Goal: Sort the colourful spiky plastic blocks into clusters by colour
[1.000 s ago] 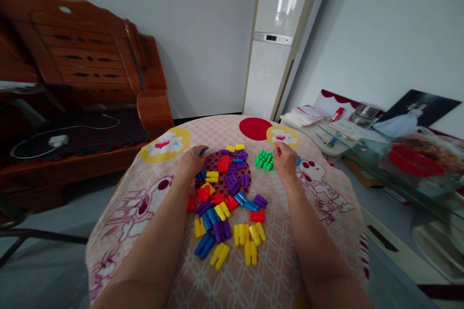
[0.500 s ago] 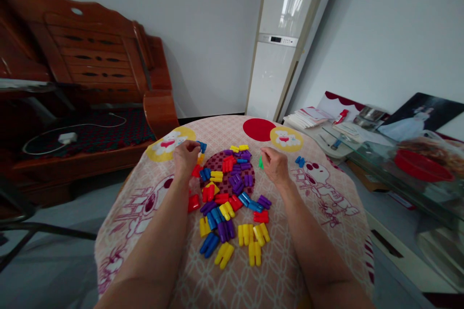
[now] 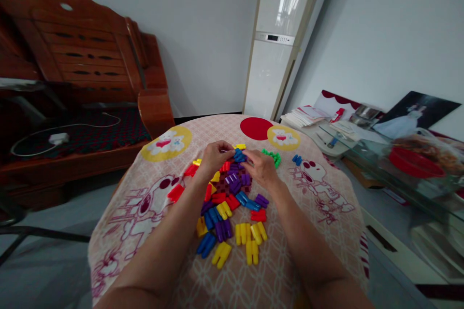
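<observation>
Near the far side of the pile, my left hand [image 3: 214,157] pinches a blue plastic building block [image 3: 239,155] from the left. The fingertips of my right hand [image 3: 261,168] close on the same block from its right side. Just beneath and nearer to me lie purple blocks [image 3: 235,184], partly covered by the hands. A yellow block [image 3: 239,146] shows behind the fingers. Small green pieces [image 3: 272,158] lie in a cluster to the right of my right hand. My left forearm covers some red and yellow blocks.
Loose yellow blocks [image 3: 252,252], red blocks [image 3: 258,215] and blue blocks [image 3: 206,245] lie nearer to me on the patterned tablecloth [image 3: 145,251]. Another blue piece [image 3: 297,160] lies at the right. A wooden bench [image 3: 87,58] stands left, a glass shelf [image 3: 362,154] right.
My left hand has moved right with the blue block, to above the purple blocks. My right hand has come left from the green pieces to meet it, leaving the green cluster uncovered.
</observation>
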`<act>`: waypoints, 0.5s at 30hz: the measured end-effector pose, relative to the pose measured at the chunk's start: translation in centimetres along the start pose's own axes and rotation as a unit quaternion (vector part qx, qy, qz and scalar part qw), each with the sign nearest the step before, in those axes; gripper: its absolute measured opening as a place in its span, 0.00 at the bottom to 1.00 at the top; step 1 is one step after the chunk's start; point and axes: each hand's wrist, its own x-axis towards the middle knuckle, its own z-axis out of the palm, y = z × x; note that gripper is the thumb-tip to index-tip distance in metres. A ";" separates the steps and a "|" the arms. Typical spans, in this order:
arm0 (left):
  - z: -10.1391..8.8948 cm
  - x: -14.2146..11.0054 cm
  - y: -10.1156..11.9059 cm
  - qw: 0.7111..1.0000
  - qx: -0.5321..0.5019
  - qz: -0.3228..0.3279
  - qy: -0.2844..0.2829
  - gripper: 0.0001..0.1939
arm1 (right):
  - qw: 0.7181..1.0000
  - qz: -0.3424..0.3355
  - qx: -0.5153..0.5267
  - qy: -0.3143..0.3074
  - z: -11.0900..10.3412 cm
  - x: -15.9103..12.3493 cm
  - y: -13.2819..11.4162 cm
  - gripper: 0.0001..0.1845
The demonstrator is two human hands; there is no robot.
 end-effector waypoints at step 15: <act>-3.4 0.4 1.1 0.997 0.007 -0.021 0.076 0.15 | 0.888 0.456 -0.036 0.047 -7.5 -2.9 11.5 0.06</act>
